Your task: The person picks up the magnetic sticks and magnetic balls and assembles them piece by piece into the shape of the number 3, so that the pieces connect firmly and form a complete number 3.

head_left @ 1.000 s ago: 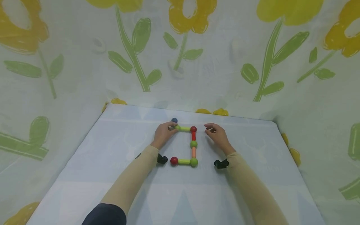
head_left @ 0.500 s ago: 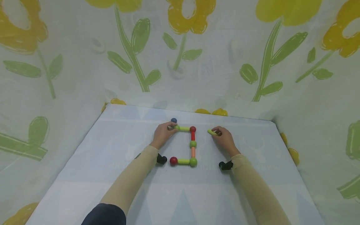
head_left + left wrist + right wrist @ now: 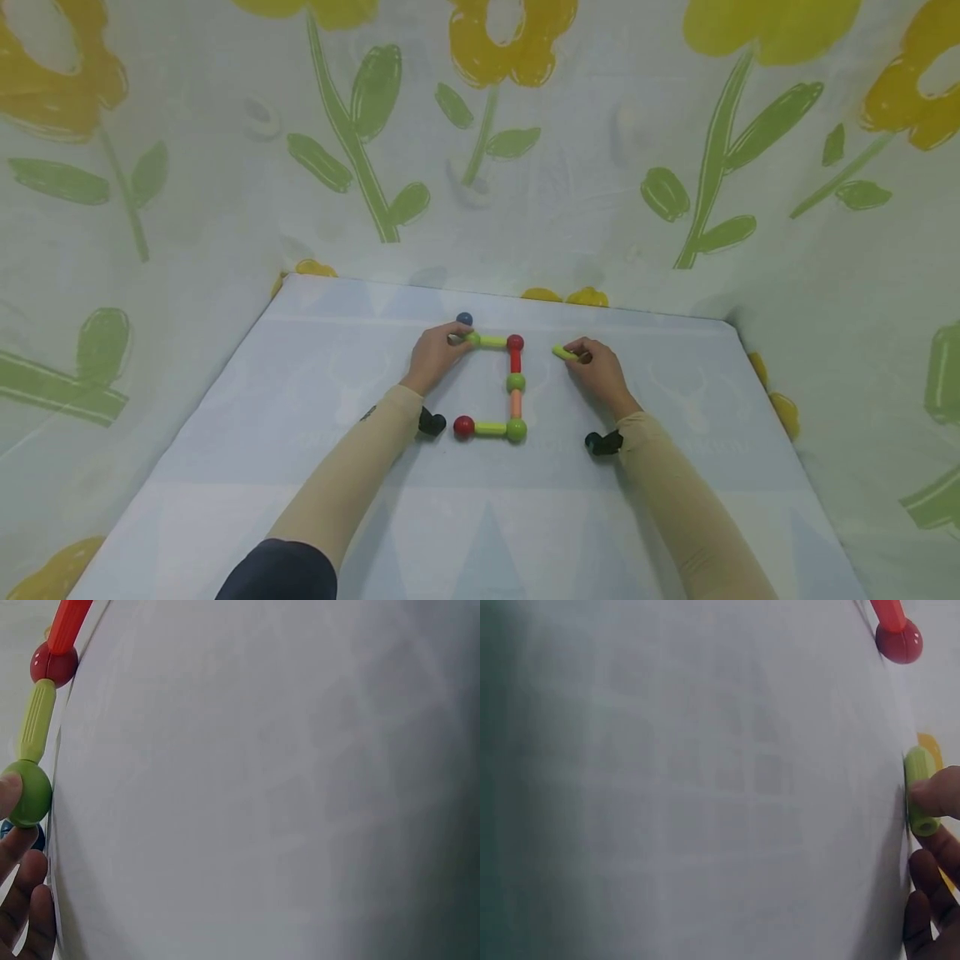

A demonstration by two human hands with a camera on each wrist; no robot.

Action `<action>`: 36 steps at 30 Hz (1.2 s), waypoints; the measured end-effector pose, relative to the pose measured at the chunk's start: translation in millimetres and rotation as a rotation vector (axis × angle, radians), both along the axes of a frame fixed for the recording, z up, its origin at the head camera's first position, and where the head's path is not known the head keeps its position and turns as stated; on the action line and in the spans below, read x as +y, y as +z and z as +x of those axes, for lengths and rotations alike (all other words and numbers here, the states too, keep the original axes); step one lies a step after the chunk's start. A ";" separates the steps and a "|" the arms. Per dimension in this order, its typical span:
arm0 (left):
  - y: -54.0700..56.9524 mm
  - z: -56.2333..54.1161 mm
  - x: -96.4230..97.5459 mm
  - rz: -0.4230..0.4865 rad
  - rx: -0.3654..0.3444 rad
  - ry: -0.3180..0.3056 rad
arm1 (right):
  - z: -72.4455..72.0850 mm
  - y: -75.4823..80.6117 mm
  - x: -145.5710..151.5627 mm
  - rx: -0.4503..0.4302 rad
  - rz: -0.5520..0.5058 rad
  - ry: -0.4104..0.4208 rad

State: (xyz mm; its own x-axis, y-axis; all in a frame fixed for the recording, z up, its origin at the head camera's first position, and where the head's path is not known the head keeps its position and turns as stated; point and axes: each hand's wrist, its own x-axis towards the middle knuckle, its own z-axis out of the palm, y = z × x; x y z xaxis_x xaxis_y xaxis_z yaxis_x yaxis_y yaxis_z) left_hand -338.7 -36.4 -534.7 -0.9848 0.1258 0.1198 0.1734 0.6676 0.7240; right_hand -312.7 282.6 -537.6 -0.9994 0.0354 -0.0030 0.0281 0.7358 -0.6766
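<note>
My left hand point(image 3: 435, 360) pinches a green ball point(image 3: 33, 795) at the far left end of a chain of balls and rods. A yellow-green rod point(image 3: 493, 342) joins it to a red ball point(image 3: 515, 342). From there a red rod point(image 3: 515, 362), a green ball point(image 3: 516, 382) and an orange rod point(image 3: 516, 405) run toward me. The near side has another green ball point(image 3: 516, 430), a yellow-green rod point(image 3: 491, 429) and a red ball point(image 3: 464, 427). To the right of the chain, my right hand point(image 3: 602, 375) pinches a loose yellow-green rod point(image 3: 922, 791), its hollow end visible.
A blue ball point(image 3: 465, 319) lies just behind the left fingers, partly hidden in the left wrist view. The pale table point(image 3: 660, 500) meets flower-printed cloth point(image 3: 570, 225) at the back and sides. Dark wrist cameras sit under both wrists.
The right hand has shifted a little right and nearer to me, and a yellow-green rod now shows in its fingers. My left hand and the chain have stayed in place.
</note>
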 end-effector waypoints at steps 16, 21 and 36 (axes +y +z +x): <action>-2.0 -2.8 -0.1 -0.003 0.004 0.002 | 7.6 6.1 -9.5 -0.034 -0.052 0.005; -1.9 -1.6 -0.4 0.000 0.008 0.004 | 9.4 8.6 -16.5 0.001 -0.045 0.046; 1.1 0.7 -1.0 0.003 0.027 0.001 | 20.7 21.9 -47.0 0.030 -0.040 0.148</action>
State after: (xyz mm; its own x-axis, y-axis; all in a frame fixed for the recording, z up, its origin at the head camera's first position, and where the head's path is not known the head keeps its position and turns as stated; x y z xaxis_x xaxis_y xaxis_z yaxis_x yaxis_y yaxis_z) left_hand -337.9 -37.4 -533.6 -0.9813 0.1249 0.1466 0.1925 0.6658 0.7209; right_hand -292.0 235.7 -515.7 -0.9933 -0.1116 0.0287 -0.0993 0.7029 -0.7043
